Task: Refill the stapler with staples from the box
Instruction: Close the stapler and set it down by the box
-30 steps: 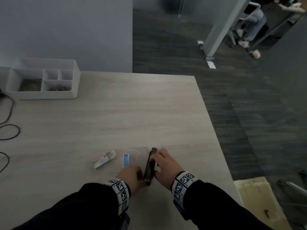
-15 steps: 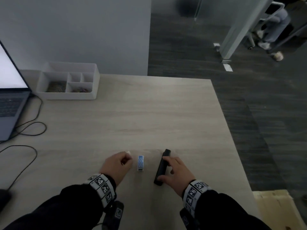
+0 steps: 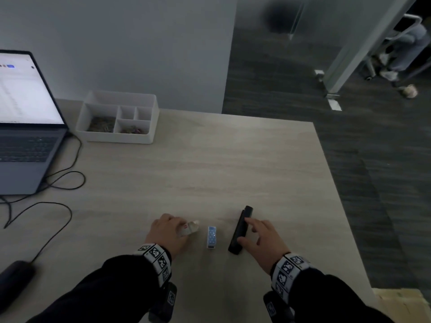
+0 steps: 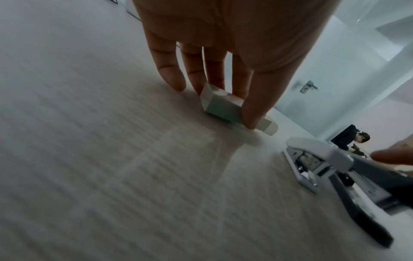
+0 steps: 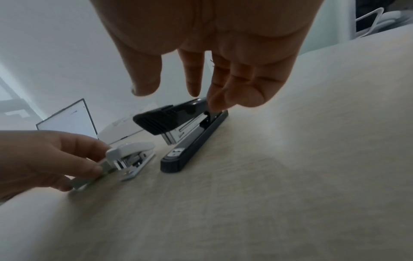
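- The table is pale wood and fills most of the head view, with dark carpet past its right edge.
- A laptop sits open at the far left with its screen lit; thin black cables loop across the wood beside it.
- A white organizer stands just right of the laptop at the table's far edge. It is split into compartments; two of them hold small things too blurred to name.
- The black stapler lies flat near the front edge, its long axis running away from the person. In the right wrist view its top arm is tilted up off the base.
- The right hand hangs over the black stapler's right side, fingers loosely spread and holding nothing. One fingertip reaches the far end of the top arm; whether it truly touches I cannot tell.
- The left hand is down on the table well left of the black stapler, thumb and fingers curled round the box.
- The box is small, white and green with a bit of red, and lies on the wood under that hand. Its inner tray pokes out on the side toward the staplers.
- A small white stapler with a blue dotted top lies between the box and the black stapler, parallel to the latter and apart from both hands in the head view.
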